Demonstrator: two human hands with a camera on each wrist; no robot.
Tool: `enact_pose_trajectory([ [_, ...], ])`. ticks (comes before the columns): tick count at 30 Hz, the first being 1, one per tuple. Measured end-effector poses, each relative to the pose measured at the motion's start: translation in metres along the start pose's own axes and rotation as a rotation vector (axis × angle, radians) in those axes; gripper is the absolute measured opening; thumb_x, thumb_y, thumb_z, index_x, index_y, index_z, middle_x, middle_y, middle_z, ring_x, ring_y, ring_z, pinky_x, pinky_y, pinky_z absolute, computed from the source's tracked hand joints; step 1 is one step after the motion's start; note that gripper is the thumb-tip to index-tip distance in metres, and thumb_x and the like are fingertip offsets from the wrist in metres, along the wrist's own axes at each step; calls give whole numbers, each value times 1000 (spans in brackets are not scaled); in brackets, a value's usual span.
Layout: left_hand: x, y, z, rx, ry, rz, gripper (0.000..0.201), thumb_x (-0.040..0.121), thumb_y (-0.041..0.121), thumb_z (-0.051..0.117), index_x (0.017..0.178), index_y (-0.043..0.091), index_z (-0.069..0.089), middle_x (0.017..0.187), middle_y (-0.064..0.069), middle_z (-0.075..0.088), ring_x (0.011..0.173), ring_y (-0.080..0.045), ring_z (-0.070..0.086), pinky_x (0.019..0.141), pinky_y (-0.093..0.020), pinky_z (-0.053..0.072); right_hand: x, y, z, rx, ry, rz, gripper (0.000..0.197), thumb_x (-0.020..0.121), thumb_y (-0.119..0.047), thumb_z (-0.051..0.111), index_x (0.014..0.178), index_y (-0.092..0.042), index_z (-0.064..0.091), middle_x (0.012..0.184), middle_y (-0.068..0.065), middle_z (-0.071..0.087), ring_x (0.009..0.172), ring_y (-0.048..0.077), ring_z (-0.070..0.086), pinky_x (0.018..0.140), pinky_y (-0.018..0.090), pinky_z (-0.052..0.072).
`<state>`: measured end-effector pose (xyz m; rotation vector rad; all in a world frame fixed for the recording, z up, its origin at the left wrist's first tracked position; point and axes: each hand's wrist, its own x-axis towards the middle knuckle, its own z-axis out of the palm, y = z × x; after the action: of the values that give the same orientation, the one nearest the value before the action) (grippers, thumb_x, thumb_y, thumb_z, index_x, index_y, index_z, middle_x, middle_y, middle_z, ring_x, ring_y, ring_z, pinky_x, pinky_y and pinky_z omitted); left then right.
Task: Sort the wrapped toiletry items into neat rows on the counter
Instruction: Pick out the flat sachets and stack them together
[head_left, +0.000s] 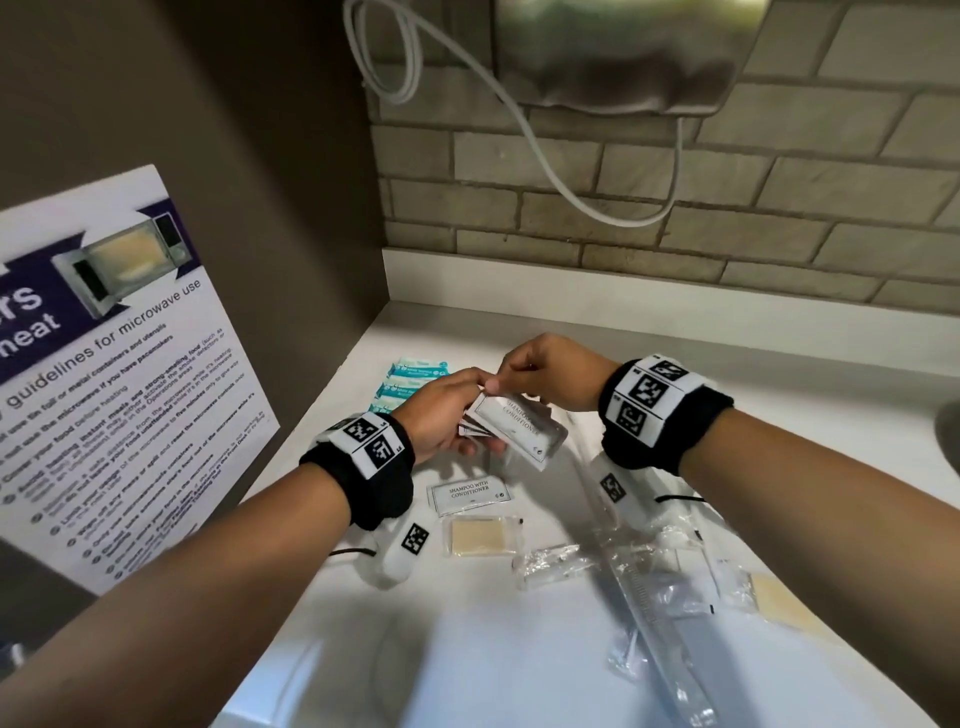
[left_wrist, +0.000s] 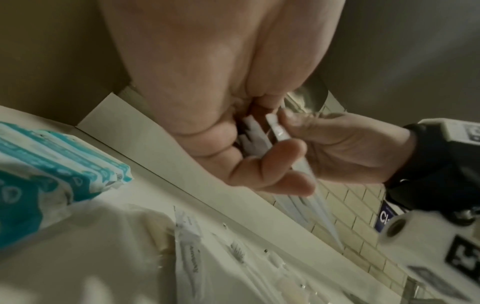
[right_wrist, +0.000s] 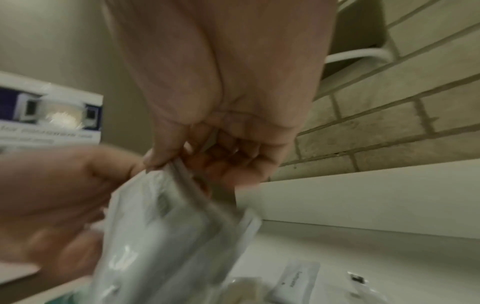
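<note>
Hands (head_left: 452, 415) (both) on sachets (head_left: 519, 428)

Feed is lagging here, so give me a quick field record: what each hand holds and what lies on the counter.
left hand: holds a fanned stack of flat white sachets
right hand: pinches the top white "shampoo with conditioner" sachet
white counter: teal-and-white wrapped packets at back left
near front: one printed white shampoo sachet, clear-wrapped beige soap bar just in front of it

White counter (head_left: 779, 364) bears teal packets (head_left: 410, 382), a shampoo sachet (head_left: 470, 492), soap (head_left: 480, 538) and clear-wrapped items (head_left: 660, 587)
</note>
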<state>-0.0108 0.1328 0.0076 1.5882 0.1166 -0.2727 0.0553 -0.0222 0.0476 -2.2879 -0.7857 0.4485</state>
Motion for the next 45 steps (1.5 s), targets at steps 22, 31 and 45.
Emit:
enact_pose_trajectory([
  [22, 0, 1, -72, -4, 288, 42, 39, 93, -1, 37, 123, 19, 54, 108, -17, 64, 74, -28, 68, 53, -24, 54, -5, 4, 94, -670, -312, -129, 22, 91, -19, 52, 110, -9, 58, 113, 9, 58, 103, 28, 59, 89, 39, 49],
  [31, 9, -19, -54, 76, 210, -4, 34, 93, -1, 34, 111, 18, 55, 110, -19, 66, 74, -27, 69, 58, -26, 55, -11, 16, 80, -532, -313, 44, 15, 78, -11, 67, 79, -20, 55, 89, -2, 58, 90, 21, 57, 77, 31, 48],
  [45, 4, -10, -31, 8, -34, -17, 28, 96, 38, 54, 109, 14, 59, 104, -15, 68, 74, -26, 69, 61, -30, 54, 3, -9, 27, -352, 48, 41, 36, 66, -24, 86, 75, -18, 52, 66, -8, 51, 60, 11, 46, 51, 22, 33],
])
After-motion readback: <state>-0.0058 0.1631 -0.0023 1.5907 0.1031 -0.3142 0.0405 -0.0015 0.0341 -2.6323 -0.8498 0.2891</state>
